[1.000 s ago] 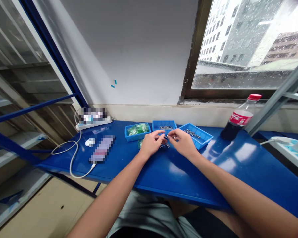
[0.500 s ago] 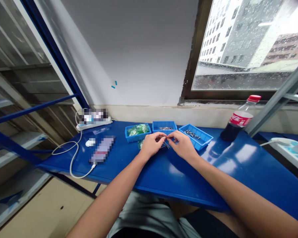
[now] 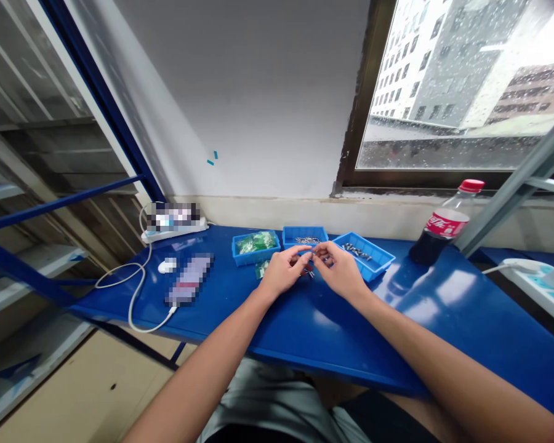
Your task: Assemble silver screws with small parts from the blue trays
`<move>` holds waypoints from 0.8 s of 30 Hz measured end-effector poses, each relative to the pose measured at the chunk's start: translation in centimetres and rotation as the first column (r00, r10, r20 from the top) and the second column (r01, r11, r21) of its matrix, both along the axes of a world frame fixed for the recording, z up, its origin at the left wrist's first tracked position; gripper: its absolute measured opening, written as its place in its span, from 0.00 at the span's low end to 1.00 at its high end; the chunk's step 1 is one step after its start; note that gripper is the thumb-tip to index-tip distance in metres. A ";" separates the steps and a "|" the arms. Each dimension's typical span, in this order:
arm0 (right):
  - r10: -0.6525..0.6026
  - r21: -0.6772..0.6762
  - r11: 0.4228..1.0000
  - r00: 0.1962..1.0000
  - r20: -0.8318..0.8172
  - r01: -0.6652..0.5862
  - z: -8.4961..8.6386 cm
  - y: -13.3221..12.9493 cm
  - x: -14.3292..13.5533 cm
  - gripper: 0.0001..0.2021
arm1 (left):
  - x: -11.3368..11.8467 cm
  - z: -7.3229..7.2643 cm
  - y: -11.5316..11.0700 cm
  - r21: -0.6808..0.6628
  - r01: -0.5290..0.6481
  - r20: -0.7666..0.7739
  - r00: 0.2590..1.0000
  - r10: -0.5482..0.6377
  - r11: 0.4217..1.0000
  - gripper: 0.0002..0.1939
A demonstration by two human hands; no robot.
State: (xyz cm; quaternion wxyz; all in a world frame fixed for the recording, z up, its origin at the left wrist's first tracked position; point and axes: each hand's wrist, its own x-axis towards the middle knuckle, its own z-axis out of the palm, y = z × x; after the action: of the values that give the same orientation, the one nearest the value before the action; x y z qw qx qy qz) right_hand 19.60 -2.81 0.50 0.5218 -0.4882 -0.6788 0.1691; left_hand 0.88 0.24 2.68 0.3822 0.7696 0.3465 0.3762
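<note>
My left hand point(image 3: 284, 268) and my right hand point(image 3: 338, 266) meet fingertip to fingertip above the blue table. Both are closed in a pinch, and what lies between the fingertips is too small to make out. Just below them a few thin metal pieces point(image 3: 309, 272) show, partly covered by the fingers. Behind my hands stands a blue tray point(image 3: 285, 235) with slim metal parts in it. A second blue tray point(image 3: 382, 263) with small dark metal parts is beside my right hand. To the left, a third blue tray point(image 3: 236, 258) holds green-and-clear packets point(image 3: 257, 242). Another small green packet point(image 3: 261, 269) lies by my left hand.
A cola bottle point(image 3: 443, 223) with a red cap stands at the right rear. On the left lie a phone point(image 3: 190, 280) with its white charging cable point(image 3: 143, 329), a small white object point(image 3: 167, 265) and a power strip point(image 3: 178, 231). Another power strip point(image 3: 535, 274) is at far right.
My fingers have shifted slightly where they meet, with the right fingers more curled. The thin metal pieces beneath show less than before. Trays and bottle stay where they were.
</note>
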 end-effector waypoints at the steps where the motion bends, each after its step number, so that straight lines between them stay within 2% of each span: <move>1: -0.010 -0.005 1.000 1.000 0.006 0.010 0.0 0.0 0.0 0.07 | 0.0 0.0 0.0 -0.012 0.013 0.009 1.000 -0.013 1.000 0.20; 5: -0.038 0.046 0.998 0.994 0.104 0.034 -0.1 0.2 0.2 0.03 | 0.0 -0.4 0.4 0.031 0.003 0.042 0.999 -0.004 1.000 0.15; 7: -0.020 0.058 0.998 0.990 0.139 0.012 -0.3 0.4 0.2 0.05 | 0.0 -0.7 0.8 -0.001 -0.010 0.085 0.996 0.010 1.000 0.15; 10: 0.007 0.009 1.000 0.992 0.128 -0.008 -0.3 0.4 0.2 0.07 | -0.2 -0.9 1.1 -0.035 -0.026 0.114 0.993 0.029 0.999 0.23; 12: 0.011 -0.034 0.999 0.995 0.096 -0.007 -0.1 0.3 0.2 0.06 | -0.3 -0.8 1.1 0.007 -0.069 0.077 0.995 0.068 0.998 0.30; 15: 0.027 -0.080 0.996 0.999 0.042 -0.024 0.3 0.1 0.2 0.09 | -0.4 -0.6 0.9 0.101 -0.105 -0.001 0.994 0.106 0.989 0.33; 19: 0.046 -0.125 0.991 0.999 0.015 -0.044 0.4 -0.1 0.2 0.07 | -0.4 -0.7 0.7 0.195 -0.036 -0.101 0.993 0.057 0.980 0.32; 24: 0.058 -0.100 0.994 0.996 0.066 -0.052 0.3 -0.1 0.1 0.02 | -0.5 -0.9 0.8 0.263 0.034 -0.194 0.981 0.019 0.964 0.30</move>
State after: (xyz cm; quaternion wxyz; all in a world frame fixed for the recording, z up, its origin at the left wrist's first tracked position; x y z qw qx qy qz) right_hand 19.72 -2.87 0.81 0.4687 -0.4999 -0.7004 0.1997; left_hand 0.37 1.01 1.80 0.2416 0.8482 0.3260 0.3406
